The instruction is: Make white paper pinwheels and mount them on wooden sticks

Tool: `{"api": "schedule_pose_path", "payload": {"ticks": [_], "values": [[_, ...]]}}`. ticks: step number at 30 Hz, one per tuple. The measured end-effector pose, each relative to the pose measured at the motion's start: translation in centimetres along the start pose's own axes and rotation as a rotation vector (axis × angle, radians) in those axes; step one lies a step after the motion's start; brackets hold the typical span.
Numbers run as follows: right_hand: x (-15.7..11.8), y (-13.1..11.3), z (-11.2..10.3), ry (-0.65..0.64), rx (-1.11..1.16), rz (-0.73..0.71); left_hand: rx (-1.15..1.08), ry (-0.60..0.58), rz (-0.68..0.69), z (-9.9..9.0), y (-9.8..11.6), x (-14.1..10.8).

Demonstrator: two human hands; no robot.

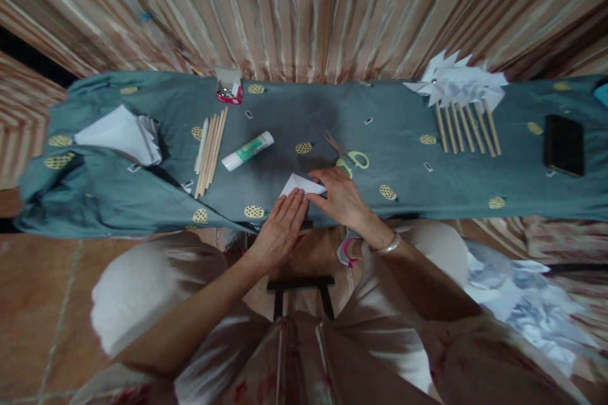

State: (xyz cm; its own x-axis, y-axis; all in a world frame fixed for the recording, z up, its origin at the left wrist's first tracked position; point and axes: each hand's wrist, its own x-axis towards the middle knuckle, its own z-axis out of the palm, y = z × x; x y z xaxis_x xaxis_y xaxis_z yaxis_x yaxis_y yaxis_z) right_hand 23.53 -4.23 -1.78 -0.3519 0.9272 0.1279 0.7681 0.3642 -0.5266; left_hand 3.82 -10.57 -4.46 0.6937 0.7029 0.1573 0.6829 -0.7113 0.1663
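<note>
A small folded white paper [295, 183] lies at the front edge of the cloth-covered table. My left hand [281, 226] rests flat on its near side, fingers stretched out. From the right, my right hand [341, 199] holds the paper's right corner between thumb and forefinger. Just beyond that hand lie scissors [358, 159] with light green handles, their blades spread. A green and white glue stick [247, 150] lies to the left of the paper.
Wooden sticks [212, 152], a red box of pins [230, 92] and stacked white papers [121, 135] are on the left. Paper pinwheels [465, 82] on sticks and a black phone [563, 144] lie right. Paper scraps [532, 304] sit below the table at right.
</note>
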Motion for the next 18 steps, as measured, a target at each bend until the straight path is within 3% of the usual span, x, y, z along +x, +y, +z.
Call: {"api": "schedule_pose_path", "payload": {"ticks": [10, 18], "values": [[-0.4, 0.3, 0.3, -0.007, -0.004, -0.014, -0.035, -0.026, 0.013, -0.1, -0.5, -0.1], [-1.6, 1.5, 0.3, 0.073, -0.024, -0.029, -0.021, 0.005, -0.011, -0.8, -1.7, -2.5]]}}
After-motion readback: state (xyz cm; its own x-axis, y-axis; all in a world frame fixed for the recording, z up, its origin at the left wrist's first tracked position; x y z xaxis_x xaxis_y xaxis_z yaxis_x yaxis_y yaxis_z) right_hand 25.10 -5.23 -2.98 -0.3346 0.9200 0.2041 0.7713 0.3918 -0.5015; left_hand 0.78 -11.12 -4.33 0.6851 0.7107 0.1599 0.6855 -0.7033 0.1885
